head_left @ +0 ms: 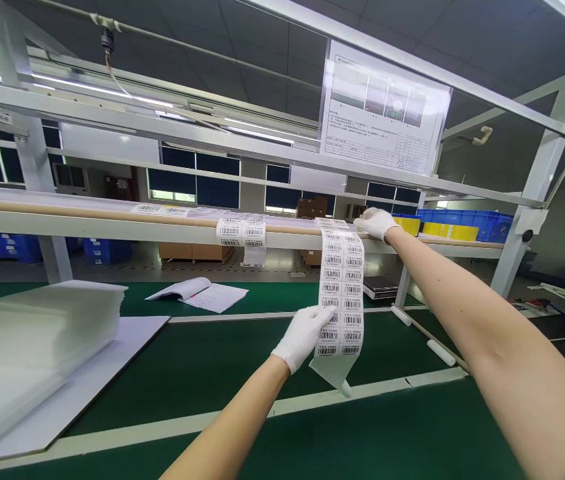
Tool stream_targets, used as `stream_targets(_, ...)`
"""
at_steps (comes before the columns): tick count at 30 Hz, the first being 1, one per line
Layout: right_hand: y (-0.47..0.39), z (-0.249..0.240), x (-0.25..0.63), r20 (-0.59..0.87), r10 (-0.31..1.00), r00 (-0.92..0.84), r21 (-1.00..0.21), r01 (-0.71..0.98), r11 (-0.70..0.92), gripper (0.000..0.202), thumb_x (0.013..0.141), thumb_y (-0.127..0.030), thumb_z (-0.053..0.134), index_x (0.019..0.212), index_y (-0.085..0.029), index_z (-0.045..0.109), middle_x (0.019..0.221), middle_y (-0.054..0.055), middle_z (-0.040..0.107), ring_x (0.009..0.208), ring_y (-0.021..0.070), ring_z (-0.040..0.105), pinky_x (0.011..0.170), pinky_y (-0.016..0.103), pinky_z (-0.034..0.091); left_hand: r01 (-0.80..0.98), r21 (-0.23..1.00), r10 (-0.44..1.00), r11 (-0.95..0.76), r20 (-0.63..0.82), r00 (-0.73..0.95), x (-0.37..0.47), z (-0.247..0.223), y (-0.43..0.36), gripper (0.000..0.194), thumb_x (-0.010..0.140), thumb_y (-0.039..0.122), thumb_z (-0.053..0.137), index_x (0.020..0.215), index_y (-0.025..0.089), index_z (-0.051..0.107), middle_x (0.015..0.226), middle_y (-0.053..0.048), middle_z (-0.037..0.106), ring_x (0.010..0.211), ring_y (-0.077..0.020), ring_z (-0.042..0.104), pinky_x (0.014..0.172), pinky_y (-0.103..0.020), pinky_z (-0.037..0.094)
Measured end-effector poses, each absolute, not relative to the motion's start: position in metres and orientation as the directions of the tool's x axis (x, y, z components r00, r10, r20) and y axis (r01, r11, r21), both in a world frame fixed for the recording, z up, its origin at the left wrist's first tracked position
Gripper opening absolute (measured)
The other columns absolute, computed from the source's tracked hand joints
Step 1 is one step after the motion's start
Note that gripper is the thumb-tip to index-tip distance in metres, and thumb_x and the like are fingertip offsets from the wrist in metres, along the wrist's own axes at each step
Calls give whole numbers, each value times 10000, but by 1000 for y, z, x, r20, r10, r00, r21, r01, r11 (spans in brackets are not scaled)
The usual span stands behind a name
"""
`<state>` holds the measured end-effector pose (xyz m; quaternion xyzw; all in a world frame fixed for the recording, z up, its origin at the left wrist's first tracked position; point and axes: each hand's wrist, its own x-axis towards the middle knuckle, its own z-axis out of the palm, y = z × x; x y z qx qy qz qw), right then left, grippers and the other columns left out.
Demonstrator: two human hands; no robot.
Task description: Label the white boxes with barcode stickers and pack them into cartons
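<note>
A long strip of white barcode labels point(342, 287) hangs over the front of the shelf, its blank lower end curling. My left hand point(307, 337), in a white glove, pinches the strip's left edge near the lower labels. My right hand point(376, 223), also gloved, is up at the shelf edge beside the top of the strip. Its fingers are curled, and what lies under them cannot be made out. A shorter strip of labels point(242, 230) hangs from the same shelf to the left.
The shelf point(112, 223) crosses above the green work surface point(187, 373). White foam sheets point(47, 327) are stacked on a board at left. An open booklet point(207, 293) lies behind. Blue bins point(492, 223) stand at right, and an instruction sheet point(385, 110) hangs overhead.
</note>
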<state>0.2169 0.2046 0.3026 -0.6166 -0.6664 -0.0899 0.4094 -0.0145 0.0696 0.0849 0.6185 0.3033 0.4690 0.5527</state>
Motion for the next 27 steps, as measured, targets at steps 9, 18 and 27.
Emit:
stream_targets(9, 96, 201, 205, 666, 731, 152, -593, 703, 393, 504, 1030, -577, 458, 1242, -166, 658, 1207, 160, 718, 1106, 298, 688, 928, 455, 582, -221, 958, 864, -183, 264, 428, 9, 73, 33, 431, 941, 558, 677, 1187, 218, 776, 1344, -130, 733, 1218, -314, 699, 1086, -499, 551)
stream_targets(18, 8, 85, 224, 203, 929, -309, -967, 85, 240, 351, 893, -386, 776, 1186, -204, 705, 1244, 92, 750, 1098, 289, 738, 966, 501, 609, -329, 888, 851, -321, 423, 311, 19, 175, 107, 498, 954, 533, 671, 1286, 165, 719, 1361, -191, 710, 1225, -360, 699, 1017, -532, 597)
stream_targets(27, 3, 52, 230, 282, 938, -201, -888, 316, 335, 307, 914, -369, 666, 1149, -172, 665, 1181, 107, 763, 1116, 256, 739, 980, 408, 605, -187, 872, 850, -451, 484, 207, 23, 195, 123, 842, 845, 138, 775, 1584, 351, 432, 1405, -90, 701, 1071, -290, 766, 928, -495, 637)
